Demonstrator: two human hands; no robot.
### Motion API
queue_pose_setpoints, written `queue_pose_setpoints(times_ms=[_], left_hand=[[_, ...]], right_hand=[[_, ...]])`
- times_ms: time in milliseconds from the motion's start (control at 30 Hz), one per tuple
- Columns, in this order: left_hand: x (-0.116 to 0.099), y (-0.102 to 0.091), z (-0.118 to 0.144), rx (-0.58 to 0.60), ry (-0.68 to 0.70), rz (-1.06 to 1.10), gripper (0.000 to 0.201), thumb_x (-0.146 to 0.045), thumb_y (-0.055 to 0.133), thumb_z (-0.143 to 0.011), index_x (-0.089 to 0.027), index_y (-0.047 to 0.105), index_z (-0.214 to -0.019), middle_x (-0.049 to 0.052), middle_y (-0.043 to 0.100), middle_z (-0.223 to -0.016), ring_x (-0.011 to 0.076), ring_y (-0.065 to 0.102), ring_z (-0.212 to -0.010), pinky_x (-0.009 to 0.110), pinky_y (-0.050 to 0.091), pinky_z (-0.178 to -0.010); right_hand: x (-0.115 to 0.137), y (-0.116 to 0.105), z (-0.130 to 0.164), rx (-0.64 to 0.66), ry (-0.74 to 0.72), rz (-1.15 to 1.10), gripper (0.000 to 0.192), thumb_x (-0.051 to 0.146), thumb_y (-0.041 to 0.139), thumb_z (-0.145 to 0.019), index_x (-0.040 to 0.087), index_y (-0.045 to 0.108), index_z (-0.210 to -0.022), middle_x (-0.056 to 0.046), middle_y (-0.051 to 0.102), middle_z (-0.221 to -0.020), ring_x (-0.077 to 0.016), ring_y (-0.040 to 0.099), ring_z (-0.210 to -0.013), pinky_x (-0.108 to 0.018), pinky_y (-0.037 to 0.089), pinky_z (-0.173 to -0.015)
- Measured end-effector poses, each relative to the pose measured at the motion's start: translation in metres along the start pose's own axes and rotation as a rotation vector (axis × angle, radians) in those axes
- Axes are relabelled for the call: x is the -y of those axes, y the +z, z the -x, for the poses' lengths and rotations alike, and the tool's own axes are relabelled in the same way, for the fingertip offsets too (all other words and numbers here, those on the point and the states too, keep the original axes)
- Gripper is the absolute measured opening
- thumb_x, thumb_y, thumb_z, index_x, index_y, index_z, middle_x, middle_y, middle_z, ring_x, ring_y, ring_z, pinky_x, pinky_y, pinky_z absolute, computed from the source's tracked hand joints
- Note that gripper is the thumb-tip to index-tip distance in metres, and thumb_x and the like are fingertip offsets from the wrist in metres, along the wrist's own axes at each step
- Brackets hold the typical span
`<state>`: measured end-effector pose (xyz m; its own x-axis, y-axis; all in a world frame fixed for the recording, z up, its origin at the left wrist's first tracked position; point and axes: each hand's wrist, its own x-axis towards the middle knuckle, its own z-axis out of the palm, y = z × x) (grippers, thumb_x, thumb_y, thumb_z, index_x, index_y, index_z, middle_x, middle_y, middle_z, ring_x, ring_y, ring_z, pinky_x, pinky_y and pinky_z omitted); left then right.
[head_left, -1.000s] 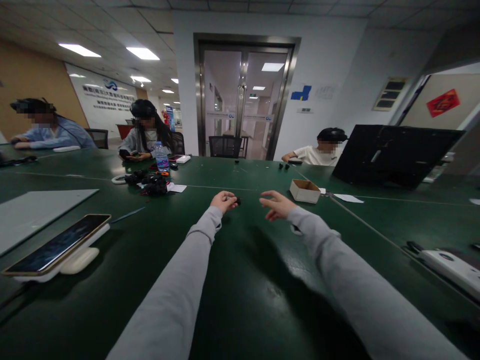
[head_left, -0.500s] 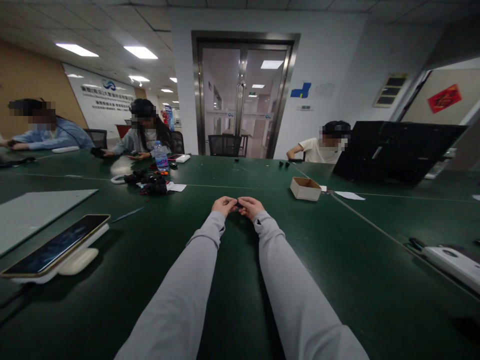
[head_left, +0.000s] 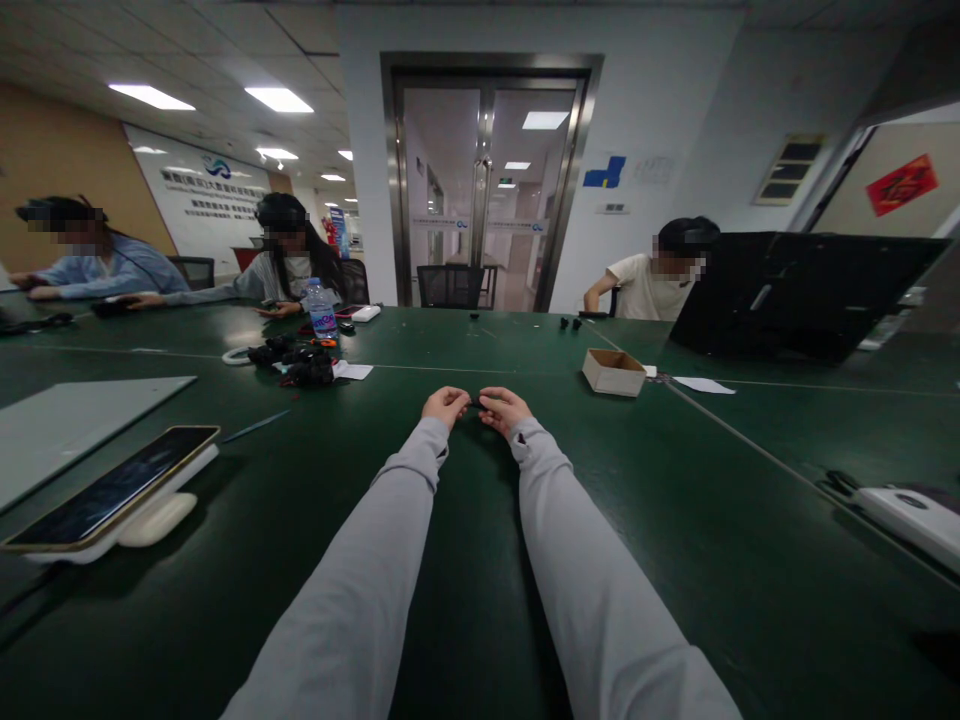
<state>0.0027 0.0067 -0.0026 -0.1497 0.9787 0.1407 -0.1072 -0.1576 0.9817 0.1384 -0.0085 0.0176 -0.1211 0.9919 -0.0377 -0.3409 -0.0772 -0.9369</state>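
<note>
Far left, your phone (head_left: 112,490) lies near the table's edge of your view; then a dark tangle of parts (head_left: 311,370) with a bottle (head_left: 321,312) just behind it. Next, your left hand (head_left: 445,406): thumb and fingers drawn together in a pinch on the left side of a small black piece (head_left: 475,404). The piece looks light and fairly stiff, likely hard plastic, maybe a bit slick; fragility, can't tell. Best hold is by its ends, with fingertips only, since it's tiny. It sits between your two sets of fingertips, above the green table (head_left: 637,560), mostly hidden by them; one part or two joined, can't tell. Your right hand (head_left: 504,408) faces the left, thumb and fingers nearly closed, seemingly gripping the piece's right side; exact contact too small to see. Further right, well apart from both hands, a small cardboard box (head_left: 609,382), then a monitor (head_left: 802,300).
</note>
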Motion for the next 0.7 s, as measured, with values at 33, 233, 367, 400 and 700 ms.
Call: queue_pose_setpoints(times_ms=[33,233,367,400,700], left_hand=[[0.0001,-0.0003,-0.0003,-0.005,-0.002,0.001,0.011,-0.017,0.066,-0.063,-0.011,0.06,-0.07,0.001,0.06,-0.059,0.0071,0.053,-0.048,0.019,0.043,-0.048],[-0.0053,-0.0008,0.0015,0.032,-0.063,0.057,0.007,-0.013,0.064,-0.062,-0.012,0.064,-0.07,0.002,0.061,-0.062,0.0069,0.053,-0.051,0.021,0.046,-0.054],[-0.0082,-0.0014,0.003,0.027,-0.085,0.078,0.01,-0.01,0.064,-0.06,-0.013,0.065,-0.07,0.002,0.062,-0.066,0.0069,0.055,-0.053,0.022,0.047,-0.058],[-0.0079,-0.0019,0.0032,0.027,-0.078,0.083,0.011,-0.011,0.065,-0.06,-0.013,0.065,-0.071,0.002,0.062,-0.066,0.007,0.055,-0.054,0.022,0.048,-0.059],[-0.0023,-0.0045,0.0022,0.018,-0.028,0.108,0.021,-0.02,0.071,-0.057,-0.011,0.063,-0.074,0.003,0.061,-0.065,0.0076,0.056,-0.054,0.023,0.049,-0.059]], right_hand=[[0.0006,0.0002,0.0007,0.007,0.006,-0.005,0.016,0.006,0.062,-0.069,0.016,0.057,-0.08,0.001,0.059,-0.054,-0.0088,0.058,-0.046,-0.017,0.049,-0.044],[0.0038,-0.0003,0.0031,0.019,0.038,-0.031,0.011,0.008,0.056,-0.074,0.016,0.057,-0.082,-0.001,0.062,-0.061,-0.0099,0.059,-0.048,-0.019,0.051,-0.046],[0.0031,-0.0023,0.0022,0.023,0.035,-0.041,0.013,0.007,0.056,-0.073,0.016,0.057,-0.083,-0.002,0.062,-0.063,-0.0104,0.06,-0.049,-0.02,0.051,-0.048],[0.0029,-0.0026,0.002,0.024,0.036,-0.041,0.013,0.007,0.056,-0.073,0.016,0.057,-0.083,-0.002,0.062,-0.063,-0.0105,0.06,-0.049,-0.02,0.052,-0.049],[0.0029,-0.0026,0.0028,0.019,0.036,-0.053,0.016,0.005,0.055,-0.075,0.016,0.056,-0.086,-0.002,0.062,-0.064,-0.0105,0.06,-0.051,-0.021,0.052,-0.051]])
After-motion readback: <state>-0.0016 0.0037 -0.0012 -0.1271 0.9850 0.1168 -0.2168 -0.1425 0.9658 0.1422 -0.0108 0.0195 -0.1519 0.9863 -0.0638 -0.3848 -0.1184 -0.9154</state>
